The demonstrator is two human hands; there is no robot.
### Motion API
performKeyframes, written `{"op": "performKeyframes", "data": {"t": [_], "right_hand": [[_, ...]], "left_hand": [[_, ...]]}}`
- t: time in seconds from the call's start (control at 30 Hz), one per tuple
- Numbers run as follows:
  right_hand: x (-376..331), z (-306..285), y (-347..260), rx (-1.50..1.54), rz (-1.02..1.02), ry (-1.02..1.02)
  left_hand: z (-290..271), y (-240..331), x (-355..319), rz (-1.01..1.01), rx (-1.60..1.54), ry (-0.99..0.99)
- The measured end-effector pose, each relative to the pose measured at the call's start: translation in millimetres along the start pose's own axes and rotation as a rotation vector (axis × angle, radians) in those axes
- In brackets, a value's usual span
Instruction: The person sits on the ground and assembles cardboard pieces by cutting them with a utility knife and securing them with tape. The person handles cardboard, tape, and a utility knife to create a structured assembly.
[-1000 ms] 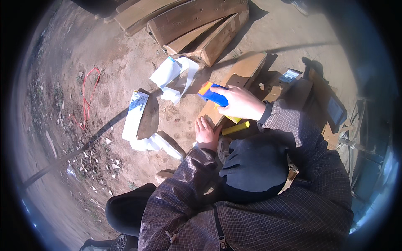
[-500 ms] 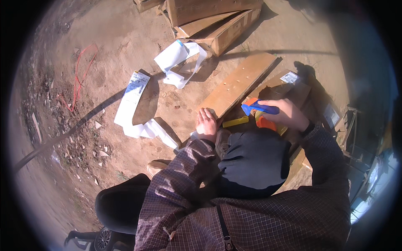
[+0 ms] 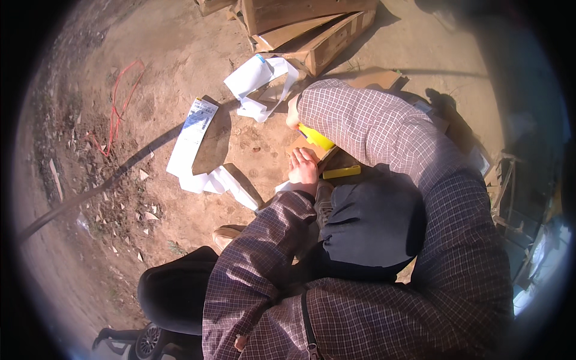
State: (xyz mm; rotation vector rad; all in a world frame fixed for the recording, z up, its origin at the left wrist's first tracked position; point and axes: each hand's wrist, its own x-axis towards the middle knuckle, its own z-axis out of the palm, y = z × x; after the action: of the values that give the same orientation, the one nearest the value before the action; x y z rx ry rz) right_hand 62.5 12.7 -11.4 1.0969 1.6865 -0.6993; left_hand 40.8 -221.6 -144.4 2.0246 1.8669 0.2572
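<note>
My left hand [image 3: 303, 167] lies flat, fingers apart, on a wooden board [image 3: 373, 78] that rests on the sandy ground. My right arm reaches across the board to the left. My right hand [image 3: 293, 114] shows only at the cuff of the checked sleeve and grips a yellow tool [image 3: 315, 138] that points down toward my left hand. The arm hides most of the board. A short yellow bar [image 3: 341, 173] sits on the board just right of my left hand, beside my dark-trousered knee.
Stacked wooden planks [image 3: 300, 24] lie at the top. Crumpled white sacks [image 3: 258, 78] and a long white sack [image 3: 192, 141] are on the dirt to the left, with a red cord [image 3: 117, 114] and a dark hose [image 3: 90, 192]. A metal frame [image 3: 510, 180] stands at the right.
My right hand was over the board, swung out to the right, and has now come back left across the board with the tool. My left hand stayed pressed on the board.
</note>
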Motion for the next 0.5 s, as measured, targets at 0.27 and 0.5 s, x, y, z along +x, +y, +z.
{"op": "performKeyframes", "data": {"t": [0.27, 0.5], "right_hand": [[-177, 155, 77, 0.434, -0.241, 0.608], [-126, 304, 53, 0.727, 0.102, 0.654]], "left_hand": [[-6, -7, -3, -0.066, -0.015, -0.035], [-47, 28, 28, -0.004, -0.120, -0.305]]}}
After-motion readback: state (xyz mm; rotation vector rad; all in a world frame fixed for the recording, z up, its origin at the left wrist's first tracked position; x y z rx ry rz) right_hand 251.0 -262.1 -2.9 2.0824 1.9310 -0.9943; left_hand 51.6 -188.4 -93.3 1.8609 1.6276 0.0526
